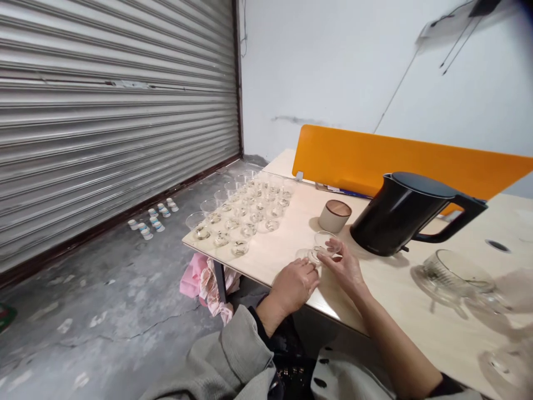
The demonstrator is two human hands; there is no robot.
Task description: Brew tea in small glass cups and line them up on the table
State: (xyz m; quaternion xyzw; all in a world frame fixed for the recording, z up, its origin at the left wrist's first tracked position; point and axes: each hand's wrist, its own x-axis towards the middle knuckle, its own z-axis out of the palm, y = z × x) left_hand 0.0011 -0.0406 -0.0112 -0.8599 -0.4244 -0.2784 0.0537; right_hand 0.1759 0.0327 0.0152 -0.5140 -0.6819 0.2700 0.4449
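From where I stand, the black kettle point(400, 214) sits on the pale table point(300, 211), and 2 bare hands work to its left, closer to the table's near edge. The right hand point(345, 265) has thumb and fingers closed on 1 clear glass cup point(323, 241), in front of the kettle and to its left. The left hand point(294, 282) is farther left of the kettle, fingers bent, their tips by the cup's lower part; I can't tell whether they grip anything.

Just left of the kettle stands a round pale canister point(333, 220) with a brown top. Well to the kettle's left are rows of clear cups point(240, 247) with dark bits inside. An orange panel point(345, 154) stands behind the kettle, and a ribbed glass vessel point(447, 272) lies to its right, nearer the person.
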